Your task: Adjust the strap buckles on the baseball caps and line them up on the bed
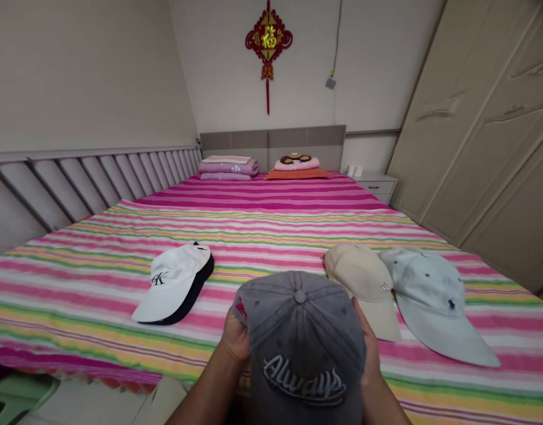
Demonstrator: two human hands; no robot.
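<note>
A grey baseball cap (pixel 304 330) with "Always" lettering is held up between both my hands, its front facing me. My left hand (pixel 236 335) grips the cap's left side, and my right hand (pixel 369 345) grips its right side; the cap hides many of my fingers. Left of it, a white cap (pixel 176 271) lies on top of a dark cap (pixel 200 289) on the bed. To the right lies a beige cap (pixel 360 271), partly behind the grey one. Touching the beige cap is a pale grey-blue cap (pixel 431 283) with a small dark logo.
A striped sheet (pixel 262 236) covers the bed. Folded bedding (pixel 229 168) and an orange cushion (pixel 298 173) sit by the headboard (pixel 289 141). A slatted rail (pixel 90 180) runs along the left, with a nightstand (pixel 380 186) and wardrobe (pixel 475 130) on the right. A green stool (pixel 26 392) stands lower left.
</note>
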